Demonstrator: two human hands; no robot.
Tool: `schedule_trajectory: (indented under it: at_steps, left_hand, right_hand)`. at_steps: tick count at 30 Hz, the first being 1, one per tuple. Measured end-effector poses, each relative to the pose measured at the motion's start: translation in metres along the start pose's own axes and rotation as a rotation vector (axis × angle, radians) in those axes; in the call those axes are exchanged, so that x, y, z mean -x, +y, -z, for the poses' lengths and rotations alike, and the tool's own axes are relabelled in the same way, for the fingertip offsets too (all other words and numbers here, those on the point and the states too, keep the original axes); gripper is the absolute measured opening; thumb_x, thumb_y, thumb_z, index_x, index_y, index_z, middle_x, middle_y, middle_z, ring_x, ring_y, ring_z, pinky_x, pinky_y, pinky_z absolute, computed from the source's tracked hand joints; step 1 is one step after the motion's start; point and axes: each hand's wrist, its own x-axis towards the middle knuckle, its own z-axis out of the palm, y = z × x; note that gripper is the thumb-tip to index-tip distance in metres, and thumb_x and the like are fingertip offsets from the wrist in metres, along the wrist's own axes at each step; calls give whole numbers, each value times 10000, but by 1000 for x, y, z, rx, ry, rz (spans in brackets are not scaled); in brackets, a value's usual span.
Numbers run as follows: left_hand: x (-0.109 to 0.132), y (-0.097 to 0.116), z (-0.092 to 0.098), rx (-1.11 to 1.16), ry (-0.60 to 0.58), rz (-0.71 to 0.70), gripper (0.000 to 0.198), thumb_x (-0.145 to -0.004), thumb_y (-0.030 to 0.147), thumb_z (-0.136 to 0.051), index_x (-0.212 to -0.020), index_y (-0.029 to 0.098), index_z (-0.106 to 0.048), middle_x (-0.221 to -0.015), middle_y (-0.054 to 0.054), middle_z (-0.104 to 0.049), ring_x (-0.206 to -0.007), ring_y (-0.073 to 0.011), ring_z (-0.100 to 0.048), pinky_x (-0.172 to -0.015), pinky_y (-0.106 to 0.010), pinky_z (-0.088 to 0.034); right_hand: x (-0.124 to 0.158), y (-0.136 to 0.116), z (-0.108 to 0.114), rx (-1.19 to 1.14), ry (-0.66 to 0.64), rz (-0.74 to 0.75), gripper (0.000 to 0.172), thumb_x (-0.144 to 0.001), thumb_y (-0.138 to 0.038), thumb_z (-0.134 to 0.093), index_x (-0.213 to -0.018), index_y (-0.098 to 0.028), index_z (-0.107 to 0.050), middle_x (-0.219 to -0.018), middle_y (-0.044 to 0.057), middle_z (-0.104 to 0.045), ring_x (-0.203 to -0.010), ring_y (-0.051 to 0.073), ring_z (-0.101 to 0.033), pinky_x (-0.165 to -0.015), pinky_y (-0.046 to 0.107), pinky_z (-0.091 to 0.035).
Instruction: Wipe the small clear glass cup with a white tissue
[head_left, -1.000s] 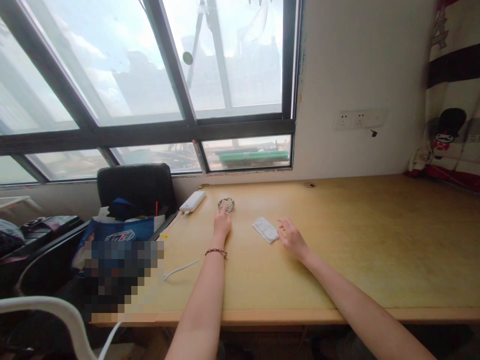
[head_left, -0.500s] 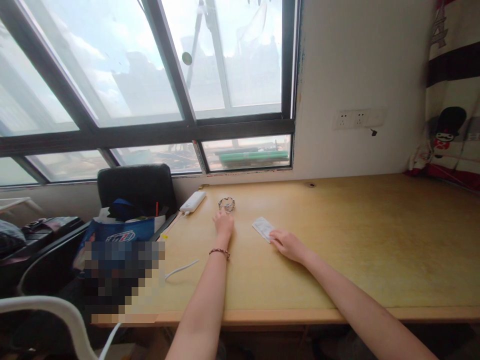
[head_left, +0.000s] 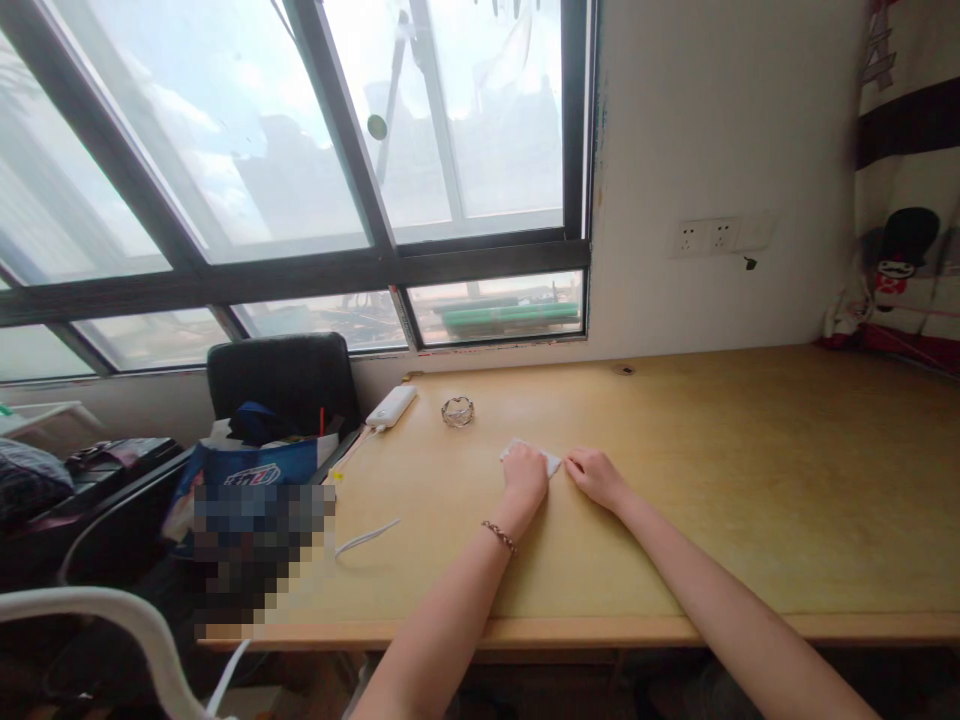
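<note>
A small flat white packet (head_left: 553, 466) lies on the wooden table, mostly covered by my left hand (head_left: 526, 470). The fingers of that hand are closed over it, and a dark beaded bracelet (head_left: 499, 537) circles the wrist. At the packet's right corner, my right hand (head_left: 595, 474) has its thumb and fingers pinched together on the edge. Farther back and to the left sits a round, openwork silvery metal piece (head_left: 458, 412), apart from both hands.
On the table (head_left: 750, 500), a white power bank (head_left: 392, 407) with a cable plugged in lies near the left edge. A loose white cable end (head_left: 367, 537) rests closer in. A black chair (head_left: 281, 375) holding a blue bag (head_left: 251, 475) stands left. Wall sockets (head_left: 705, 236) are behind.
My left hand has left the silvery metal piece and come right onto the white packet. My right hand has shifted slightly right and up, staying at the packet's corner.
</note>
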Motion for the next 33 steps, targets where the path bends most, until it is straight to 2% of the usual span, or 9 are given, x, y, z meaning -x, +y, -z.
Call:
schedule_trajectory:
  at_steps: [4,9,14,18,22,26,28,31,33]
  left_hand:
    - [6,-40,3,-17,16,171,396,-828,364,-390,-942,46,-597,-924,-202,-546,-890,-271,-497,-739,-372,-379]
    - [18,-96,-1,-41,60,350,480,-788,473,-424,-928,52,-607,-946,-213,-551,-912,-309,-473,-719,-390,-377]
    - [24,-120,-3,-72,90,470,484,-785,495,-413,-900,72,-617,-960,-205,-550,-909,-321,-458,-719,-413,-363]
    - [25,-120,5,-61,132,485,505,-795,495,-395,-911,49,-601,-960,-224,-536,-922,-329,-451,-724,-422,-361]
    - [45,-108,26,-22,227,423,489,-816,475,-365,-966,58,-573,-1018,-222,-516,-998,-351,-414,-754,-454,-365]
    - [103,-79,40,65,339,201,425,-841,417,-345,-1106,130,-511,-1240,-165,-407,-1175,-329,-275,-901,-476,-297]
    - [138,-65,41,131,307,85,400,-837,390,-359,-1145,170,-490,-1279,-124,-387,-1213,-303,-243,-959,-470,-252]
    - [177,-51,38,231,198,-85,329,-835,328,-357,-1108,256,-527,-1269,-53,-420,-1239,-259,-234,-1005,-439,-220]
    - [187,-48,36,273,163,-147,330,-839,291,-336,-1099,267,-537,-1272,-37,-422,-1249,-248,-222,-1020,-433,-197]
  right_hand:
    - [-1,8,3,49,40,-89,292,-843,-223,-371,-622,-165,-553,-672,44,-596,-645,133,-524,-629,226,-345]
    - [1,9,3,40,46,-98,288,-835,-227,-383,-615,-170,-560,-678,49,-606,-642,139,-527,-620,228,-342]
    - [6,7,12,10,80,-126,276,-823,-224,-399,-618,-169,-575,-686,56,-614,-659,147,-541,-635,231,-356]
    - [22,-4,29,-35,168,-128,266,-829,-229,-391,-663,-172,-590,-713,60,-624,-691,160,-561,-658,241,-382]
    - [68,-24,45,-115,270,-91,267,-849,-237,-356,-768,-172,-603,-792,67,-633,-758,178,-579,-701,271,-418]
    - [142,-39,50,-108,286,-101,267,-855,-250,-344,-883,-197,-604,-917,72,-633,-867,199,-580,-776,312,-444]
    - [174,-42,49,-3,286,-117,257,-843,-246,-366,-964,-228,-591,-988,54,-623,-935,207,-562,-822,336,-435]
    - [198,-44,42,180,254,-96,334,-818,-229,-390,-1125,-261,-517,-1119,28,-572,-1040,229,-508,-883,381,-393]
    - [201,-43,35,256,279,-112,375,-801,-219,-397,-1162,-260,-491,-1139,29,-562,-1046,239,-503,-884,392,-380]
